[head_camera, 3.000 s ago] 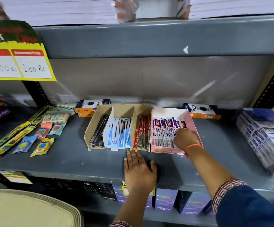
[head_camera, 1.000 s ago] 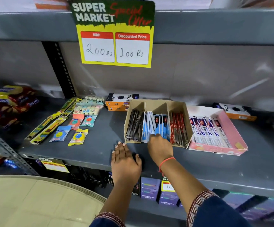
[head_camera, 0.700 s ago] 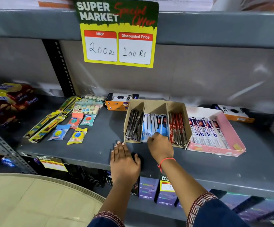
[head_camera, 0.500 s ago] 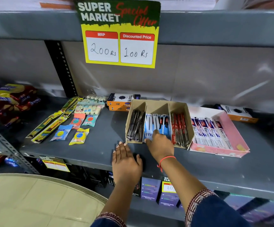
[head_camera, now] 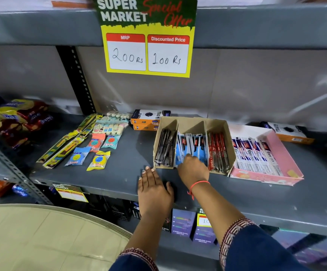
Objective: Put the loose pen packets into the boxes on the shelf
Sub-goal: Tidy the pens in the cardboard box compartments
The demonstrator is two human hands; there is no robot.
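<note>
1. A yellow offer sign [head_camera: 148,39] reading "Super Market Special Offer," 200 Rs cut to 100 Rs, hangs from the upper shelf's front edge.
2. Small sachets [head_camera: 98,160] and long yellow-green packets [head_camera: 65,142] lie toward the grey shelf's [head_camera: 119,173] left end.
3. Two stacked orange boxes [head_camera: 146,123] sit near the back edge.
4. Snack bags [head_camera: 19,117] fill the neighbouring bay at far left.

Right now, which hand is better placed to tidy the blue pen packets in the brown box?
The right hand: its fingers already reach the blue pen packets in the brown box, while the left hand lies flat on the shelf.
</note>
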